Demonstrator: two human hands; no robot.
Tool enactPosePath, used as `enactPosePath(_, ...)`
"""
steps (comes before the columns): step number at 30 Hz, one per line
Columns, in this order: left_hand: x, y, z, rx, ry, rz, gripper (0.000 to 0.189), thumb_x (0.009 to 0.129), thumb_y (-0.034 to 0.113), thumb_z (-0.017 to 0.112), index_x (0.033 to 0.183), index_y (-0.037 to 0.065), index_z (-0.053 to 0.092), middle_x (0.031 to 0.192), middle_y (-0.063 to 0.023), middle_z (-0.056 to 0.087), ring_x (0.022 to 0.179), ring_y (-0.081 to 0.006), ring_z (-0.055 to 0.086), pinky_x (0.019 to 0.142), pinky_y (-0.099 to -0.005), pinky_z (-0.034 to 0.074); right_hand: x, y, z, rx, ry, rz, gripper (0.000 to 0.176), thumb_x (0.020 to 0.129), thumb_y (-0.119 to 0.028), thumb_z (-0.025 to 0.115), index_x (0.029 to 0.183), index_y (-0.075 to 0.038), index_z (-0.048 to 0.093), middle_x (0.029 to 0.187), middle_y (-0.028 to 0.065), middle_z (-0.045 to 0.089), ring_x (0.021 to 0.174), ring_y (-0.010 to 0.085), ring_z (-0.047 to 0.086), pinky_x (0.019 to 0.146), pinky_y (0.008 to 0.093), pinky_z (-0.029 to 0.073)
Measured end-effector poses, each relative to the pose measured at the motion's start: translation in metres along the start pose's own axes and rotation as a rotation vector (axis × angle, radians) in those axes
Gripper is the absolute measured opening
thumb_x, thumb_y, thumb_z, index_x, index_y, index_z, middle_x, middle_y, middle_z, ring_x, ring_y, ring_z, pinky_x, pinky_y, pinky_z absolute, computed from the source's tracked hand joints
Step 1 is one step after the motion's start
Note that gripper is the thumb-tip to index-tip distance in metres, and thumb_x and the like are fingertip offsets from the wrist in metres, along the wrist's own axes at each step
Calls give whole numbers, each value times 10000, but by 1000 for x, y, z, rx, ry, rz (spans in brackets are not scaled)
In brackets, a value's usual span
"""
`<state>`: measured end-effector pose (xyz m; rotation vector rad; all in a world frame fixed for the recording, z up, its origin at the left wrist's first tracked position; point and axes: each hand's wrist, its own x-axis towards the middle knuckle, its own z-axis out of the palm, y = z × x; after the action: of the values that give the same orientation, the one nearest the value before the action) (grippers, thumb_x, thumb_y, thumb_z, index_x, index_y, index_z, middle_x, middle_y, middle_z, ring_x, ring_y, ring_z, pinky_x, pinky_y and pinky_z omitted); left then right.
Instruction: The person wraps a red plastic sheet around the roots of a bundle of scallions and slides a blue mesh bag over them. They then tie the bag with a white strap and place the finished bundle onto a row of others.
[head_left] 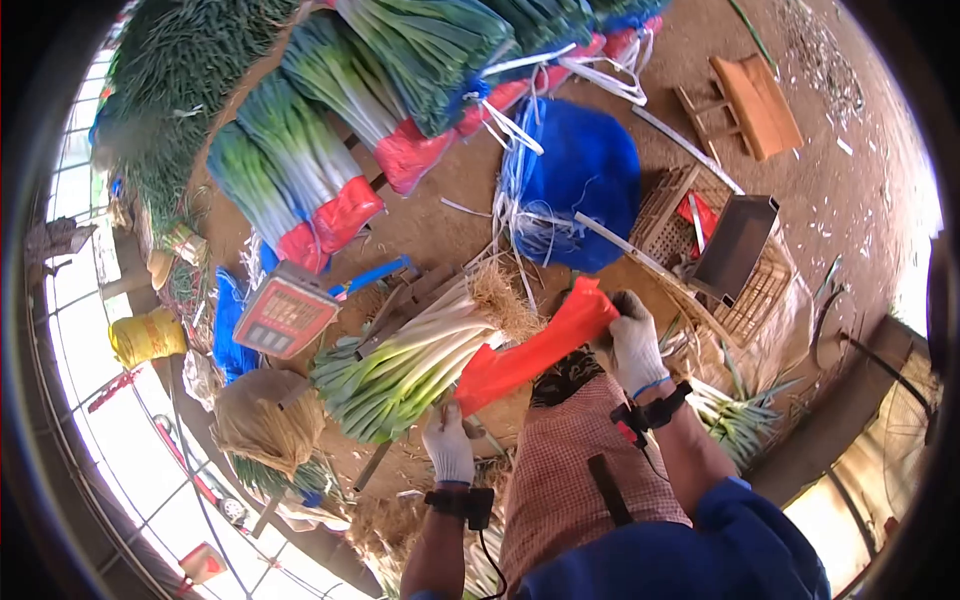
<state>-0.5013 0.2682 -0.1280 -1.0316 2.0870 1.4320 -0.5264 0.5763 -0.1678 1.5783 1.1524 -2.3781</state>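
A strip of red plastic (535,355) stretches between my two gloved hands, across the front of my checked apron. My left hand (447,440) pinches its lower left end, close to the leaves of a loose pile of leeks. My right hand (635,345), in a white glove with dark fingertips, grips the upper right end. Just beyond the strip lies the pile of leeks (430,350), roots towards the right and green leaves towards the left. A digital scale display (287,312) stands at the left of the pile.
Bundled leeks (290,160) wrapped in red film lie in a row at the back. A blue round bag (575,185) with white straps sits beyond the pile. At right are a plastic crate (760,300) with a dark metal tray (737,248) and a small wooden chair (750,110).
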Motion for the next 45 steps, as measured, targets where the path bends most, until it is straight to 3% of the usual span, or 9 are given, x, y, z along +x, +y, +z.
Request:
enactPosePath(4, 36, 37, 25, 465, -62, 399, 218, 1056, 162, 662, 1156, -18, 735, 859, -62, 742, 639, -137, 668, 611, -329, 586, 27, -33, 7, 202, -126, 59, 463, 894, 149, 353, 1266, 24, 596, 1008, 184, 722, 632, 252, 727, 494, 331, 607)
enactPosePath(8, 65, 42, 38, 636, -132, 477, 231, 986, 176, 748, 1153, 16, 755, 872, -111, 764, 724, -153, 712, 702, -333, 580, 32, -37, 9, 183, -75, 21, 384, 965, 109, 405, 1302, 56, 583, 1153, 185, 715, 832, 277, 774, 690, 351, 697)
enactPosePath(9, 76, 35, 40, 726, -167, 509, 281, 956, 221, 773, 1194, 74, 744, 859, -154, 768, 727, -248, 747, 725, -399, 590, 38, -28, -6, 136, -155, 7, 359, 971, 106, 430, 1289, 61, 591, 1202, 180, 704, 935, 288, 778, 787, 373, 708)
enactPosePath(16, 86, 42, 85, 1424, -351, 531, 371, 973, 281, 678, 1318, 147, 654, 804, -180, 744, 763, -401, 735, 688, -517, 564, 23, -14, -15, 166, -100, 31, 255, 1002, 86, 529, 1238, 56, 620, 1147, 164, 720, 949, 276, 773, 787, 394, 704)
enactPosePath(26, 107, 2, 65, 820, -463, 634, 321, 977, 163, 672, 1286, 89, 718, 1115, -223, 751, 989, -425, 729, 862, -481, 596, 20, -2, -18, -144, 23, -96, 162, 1032, -109, 665, 1128, 21, 673, 1020, 93, 726, 826, 199, 736, 674, 338, 643)
enactPosePath(29, 106, 0, 71, 671, -479, 371, 461, 931, 179, 736, 1377, 90, 663, 1173, -210, 757, 1038, -420, 736, 897, -485, 597, 13, -2, -11, -143, 37, -55, 177, 1033, -127, 672, 1143, 12, 678, 973, 78, 719, 772, 182, 719, 633, 321, 621)
enactPosePath(35, 92, 5, 91, 729, -373, 551, 856, 832, 317, 854, 1571, 129, 466, 1157, -228, 763, 1007, -417, 759, 879, -496, 608, -4, 8, 5, -101, 69, -56, 208, 1035, -132, 669, 1203, -12, 690, 895, 46, 684, 710, 151, 690, 602, 297, 603)
enactPosePath(38, 90, 9, 101, 898, -237, 300, 845, 843, 374, 842, 1567, 125, 485, 1187, -216, 767, 1083, -392, 753, 892, -461, 608, -10, 8, 7, -155, 54, -20, 211, 1049, -146, 664, 1220, -26, 697, 917, 37, 691, 714, 126, 678, 598, 279, 588)
enactPosePath(45, 123, 3, 95, 945, -192, 446, 276, 948, 279, 689, 1161, 111, 739, 916, -227, 752, 855, -455, 726, 739, -532, 566, -7, 26, -13, -263, -19, -104, 259, 1076, -208, 662, 1242, -11, 694, 978, 29, 705, 792, 114, 694, 659, 275, 596)
